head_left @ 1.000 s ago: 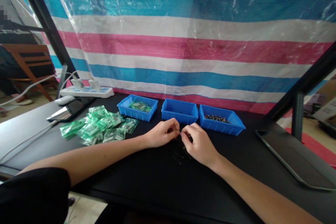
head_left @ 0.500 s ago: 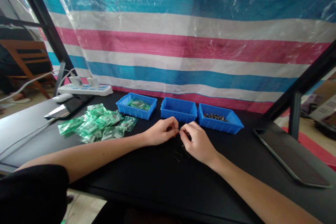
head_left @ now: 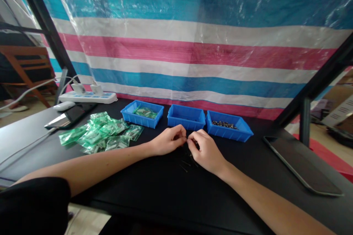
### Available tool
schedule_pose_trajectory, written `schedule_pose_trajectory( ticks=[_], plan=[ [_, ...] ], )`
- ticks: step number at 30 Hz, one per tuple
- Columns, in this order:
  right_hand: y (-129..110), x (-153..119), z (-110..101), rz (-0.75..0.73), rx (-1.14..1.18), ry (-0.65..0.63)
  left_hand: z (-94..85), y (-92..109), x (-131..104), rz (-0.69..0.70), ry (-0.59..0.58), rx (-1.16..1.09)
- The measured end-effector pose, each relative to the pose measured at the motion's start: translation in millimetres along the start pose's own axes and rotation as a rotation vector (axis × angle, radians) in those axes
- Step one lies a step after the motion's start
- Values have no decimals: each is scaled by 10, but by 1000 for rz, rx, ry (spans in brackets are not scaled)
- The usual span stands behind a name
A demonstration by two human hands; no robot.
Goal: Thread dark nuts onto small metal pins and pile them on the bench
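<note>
My left hand and my right hand meet at their fingertips over the black table. Both are closed in a pinch; whatever lies between the fingers is too small to make out. Thin dark pins lie on the table just below my hands. Behind them stand three blue trays: the left one holds small green-edged bags, the middle one shows a bare dark bottom, and the right one holds small dark metal pieces.
Green plastic packets are piled at the left, near a phone, a white mouse and a power strip with cables. A large dark phone or tablet lies at the right. A striped sheet hangs behind.
The view has shifted slightly, with the trays and sheet a little lower in the picture. Both hands keep their pinch at nearly the same place.
</note>
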State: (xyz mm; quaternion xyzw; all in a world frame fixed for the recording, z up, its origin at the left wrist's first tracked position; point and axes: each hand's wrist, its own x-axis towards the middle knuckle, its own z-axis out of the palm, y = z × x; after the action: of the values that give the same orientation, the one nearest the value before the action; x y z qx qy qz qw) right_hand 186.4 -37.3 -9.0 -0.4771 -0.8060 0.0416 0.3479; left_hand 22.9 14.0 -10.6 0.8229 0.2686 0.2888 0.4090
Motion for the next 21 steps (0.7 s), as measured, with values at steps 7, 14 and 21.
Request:
schedule_pose_trajectory(
  ticks=[7,14,21],
  plan=[
    [18,-4,8,-6,-10,13,-3,-4,1,12,5,-1],
    [22,0,15,-4,-15,17,7,-19,13,-1,0,-55],
    [19,2,6,14,-36,14,10,-47,20,-8,-5,-110]
  ],
)
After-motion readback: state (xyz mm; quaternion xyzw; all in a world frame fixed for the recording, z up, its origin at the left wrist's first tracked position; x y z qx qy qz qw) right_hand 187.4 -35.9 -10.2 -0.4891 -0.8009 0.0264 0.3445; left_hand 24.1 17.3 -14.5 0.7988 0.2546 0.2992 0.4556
